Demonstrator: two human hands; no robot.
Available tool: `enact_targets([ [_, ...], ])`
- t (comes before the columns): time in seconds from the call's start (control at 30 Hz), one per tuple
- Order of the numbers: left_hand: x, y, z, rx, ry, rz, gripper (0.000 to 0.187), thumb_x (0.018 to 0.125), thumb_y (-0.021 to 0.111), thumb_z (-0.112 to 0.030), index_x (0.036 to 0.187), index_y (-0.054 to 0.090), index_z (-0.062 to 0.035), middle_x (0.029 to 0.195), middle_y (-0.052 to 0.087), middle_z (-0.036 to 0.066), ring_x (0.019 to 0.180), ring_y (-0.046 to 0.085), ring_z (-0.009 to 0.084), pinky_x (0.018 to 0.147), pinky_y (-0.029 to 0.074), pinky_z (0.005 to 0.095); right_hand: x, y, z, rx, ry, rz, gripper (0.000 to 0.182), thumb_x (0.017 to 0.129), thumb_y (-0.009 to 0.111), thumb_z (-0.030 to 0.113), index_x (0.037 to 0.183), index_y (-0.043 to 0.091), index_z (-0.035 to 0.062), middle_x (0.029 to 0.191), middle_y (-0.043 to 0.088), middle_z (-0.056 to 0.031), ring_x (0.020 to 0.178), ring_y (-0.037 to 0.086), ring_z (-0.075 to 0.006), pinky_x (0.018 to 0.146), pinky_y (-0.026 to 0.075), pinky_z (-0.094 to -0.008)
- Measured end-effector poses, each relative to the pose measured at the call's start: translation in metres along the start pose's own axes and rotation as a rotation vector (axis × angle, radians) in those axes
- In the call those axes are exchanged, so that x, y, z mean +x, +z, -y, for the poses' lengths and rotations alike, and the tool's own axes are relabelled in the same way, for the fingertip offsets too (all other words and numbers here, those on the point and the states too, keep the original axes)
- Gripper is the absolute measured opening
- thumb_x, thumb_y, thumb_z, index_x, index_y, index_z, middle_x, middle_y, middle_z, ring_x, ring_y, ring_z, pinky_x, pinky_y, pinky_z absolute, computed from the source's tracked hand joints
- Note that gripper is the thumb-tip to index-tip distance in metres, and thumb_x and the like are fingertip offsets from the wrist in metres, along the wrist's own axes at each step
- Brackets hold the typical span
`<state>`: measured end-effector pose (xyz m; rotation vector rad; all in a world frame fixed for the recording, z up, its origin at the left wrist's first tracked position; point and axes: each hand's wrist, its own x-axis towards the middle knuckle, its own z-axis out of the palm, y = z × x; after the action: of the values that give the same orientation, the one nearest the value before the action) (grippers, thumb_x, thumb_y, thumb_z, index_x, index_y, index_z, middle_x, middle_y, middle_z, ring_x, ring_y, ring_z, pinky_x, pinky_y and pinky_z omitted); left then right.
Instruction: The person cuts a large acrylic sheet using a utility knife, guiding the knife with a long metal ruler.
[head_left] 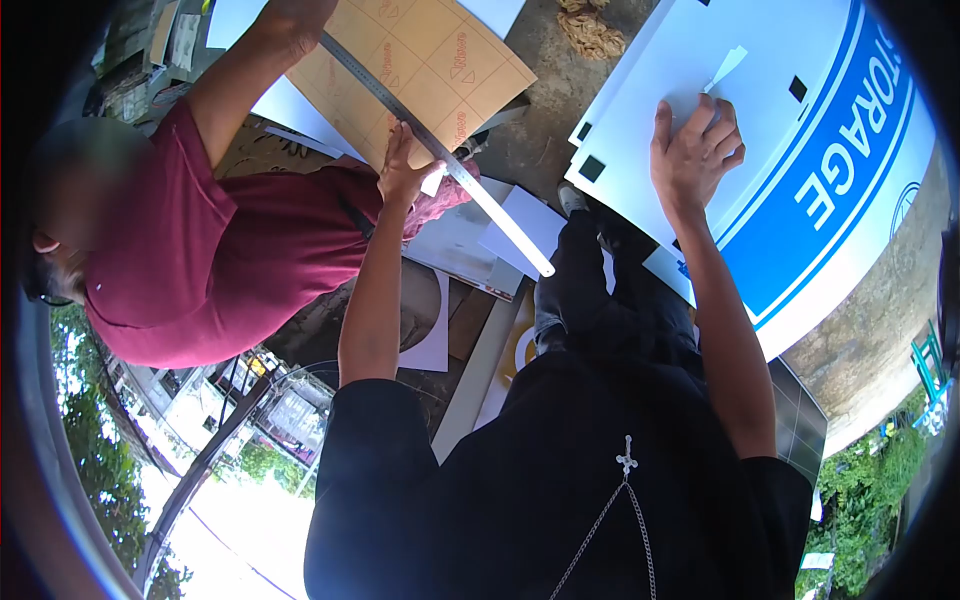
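Note:
My left hand [402,177] reaches to the edge of a brown paper-faced board [440,75] with red print. Its fingers are stretched out and the fingertips meet the side of a long steel ruler [490,207], which lies slantwise across the board and juts past its edge. A small white scrap [433,180] shows beside my left thumb. Over on the right, my right hand [697,150] rests on a large white sign panel [660,75], fingers apart and loosely bent. A narrow white tapered strip [727,68] lies on the panel right at its fingertips.
At the left a person in a maroon shirt [270,265] leans in, one arm [250,80] reaching to the ruler's far end. The panel's blue band [790,240] reads "STORAGE". White sheets [525,230] lie by my legs; a tan bundle [590,30] sits on the ground.

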<state>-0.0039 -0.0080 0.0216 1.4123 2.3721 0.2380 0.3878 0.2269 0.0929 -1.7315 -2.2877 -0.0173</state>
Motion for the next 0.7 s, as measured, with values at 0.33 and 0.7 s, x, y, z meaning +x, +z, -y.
enact_targets([
  [0.33,-0.0007,-0.0092,-0.0167,0.032,-0.096,0.033,0.108,0.062,0.089,-0.04,0.151,0.037,-0.0079,0.156,0.037,0.011,0.143,0.036,0.0305,0.114,0.038,0.0381,0.0002,-0.0045,0.0023,-0.003,0.008,0.027,0.054,0.093,0.061,0.043,0.129,0.042,0.0062,0.132,0.037,-0.016,0.123,0.037,-0.0335,0.097,0.032,-0.0551],
  [0.7,-0.0007,-0.0053,-0.0097,0.042,-0.075,0.025,0.108,0.063,0.088,-0.042,0.152,0.036,-0.0098,0.158,0.034,0.009,0.146,0.031,0.0291,0.116,0.035,0.0378,0.0002,-0.0044,0.0011,0.002,0.004,0.04,0.056,0.094,0.06,0.043,0.13,0.039,0.0064,0.132,0.035,-0.016,0.123,0.036,-0.0336,0.098,0.03,-0.0545],
])
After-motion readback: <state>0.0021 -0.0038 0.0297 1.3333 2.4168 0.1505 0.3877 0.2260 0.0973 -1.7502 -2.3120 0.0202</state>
